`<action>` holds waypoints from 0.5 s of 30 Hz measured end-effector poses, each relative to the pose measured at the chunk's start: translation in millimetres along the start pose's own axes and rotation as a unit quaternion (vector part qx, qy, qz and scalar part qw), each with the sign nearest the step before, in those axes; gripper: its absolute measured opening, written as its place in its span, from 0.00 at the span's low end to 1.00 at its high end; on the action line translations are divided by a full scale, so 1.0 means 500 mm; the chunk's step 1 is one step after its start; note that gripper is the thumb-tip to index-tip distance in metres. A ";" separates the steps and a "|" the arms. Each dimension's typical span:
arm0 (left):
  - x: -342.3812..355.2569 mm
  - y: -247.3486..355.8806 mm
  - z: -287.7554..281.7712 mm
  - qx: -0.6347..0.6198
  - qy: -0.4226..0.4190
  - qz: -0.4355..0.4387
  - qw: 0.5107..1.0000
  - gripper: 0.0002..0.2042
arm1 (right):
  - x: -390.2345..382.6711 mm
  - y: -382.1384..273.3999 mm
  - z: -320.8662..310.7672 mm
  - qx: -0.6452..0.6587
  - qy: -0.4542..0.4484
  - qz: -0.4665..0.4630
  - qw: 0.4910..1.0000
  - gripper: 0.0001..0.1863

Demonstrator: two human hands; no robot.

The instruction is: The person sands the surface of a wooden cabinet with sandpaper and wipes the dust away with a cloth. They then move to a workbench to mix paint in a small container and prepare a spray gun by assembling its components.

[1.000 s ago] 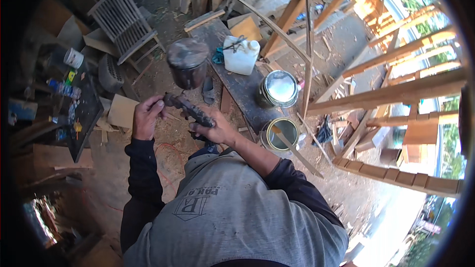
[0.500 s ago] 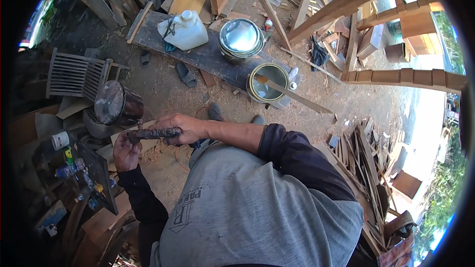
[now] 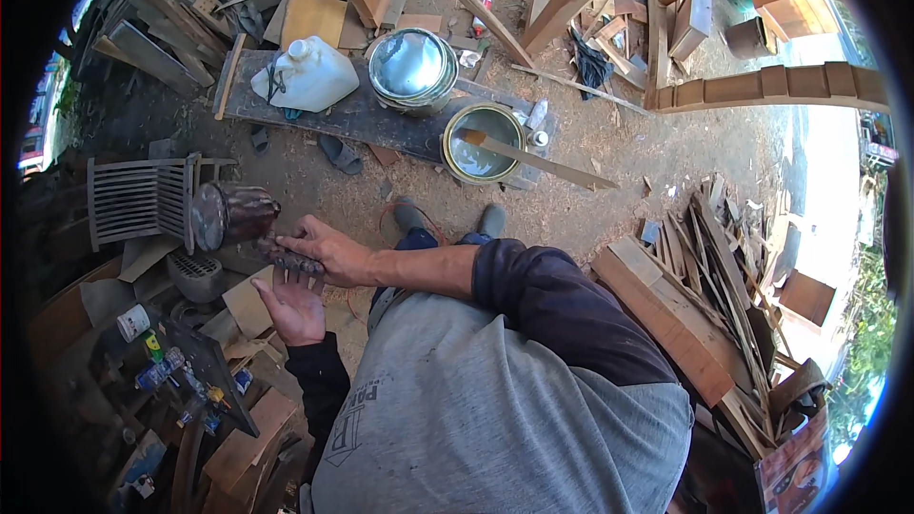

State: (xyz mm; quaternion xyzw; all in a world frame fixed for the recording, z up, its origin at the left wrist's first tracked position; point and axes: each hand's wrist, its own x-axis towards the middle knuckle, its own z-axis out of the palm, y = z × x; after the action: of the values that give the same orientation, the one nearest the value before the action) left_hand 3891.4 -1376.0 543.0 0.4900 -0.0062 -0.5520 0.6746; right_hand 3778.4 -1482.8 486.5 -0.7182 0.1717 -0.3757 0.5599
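A paint spray gun with a dark, stained cup (image 3: 233, 216) is held in front of me on the left. The cup lies tilted, its pale, paint-marked end facing left. My right hand (image 3: 331, 251) is closed around the gun's handle end, which the fingers partly hide. Just below it my left hand (image 3: 297, 309) is palm up, thumb spread and fingers stretched toward the gun. Those fingertips look dark-stained; whether they touch the gun I cannot tell.
On a low bench (image 3: 400, 131) stand a white jug (image 3: 309, 76), a lidded metal can (image 3: 411, 71) and an open can (image 3: 484, 145) with a wooden stick. A slatted chair (image 3: 143, 200) and a dark panel with small bottles (image 3: 195, 362) are left; scrap wood (image 3: 700, 295) lies right.
The spray gun has tipped so that its cup lies flatter. My left hand has let go of the gun's front and opened palm up below it. The view has shifted a little.
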 end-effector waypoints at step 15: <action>0.048 -0.132 -0.097 0.159 0.169 0.069 0.970 0.10 | -0.590 0.262 -0.456 -0.280 0.051 0.433 0.855 0.16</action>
State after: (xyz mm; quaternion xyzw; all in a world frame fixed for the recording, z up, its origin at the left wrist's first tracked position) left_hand 3878.7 -1356.2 460.8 0.6757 -0.0131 -0.4054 0.6155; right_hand 3439.8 -1480.9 282.5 -0.6774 0.5914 -0.0670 0.4323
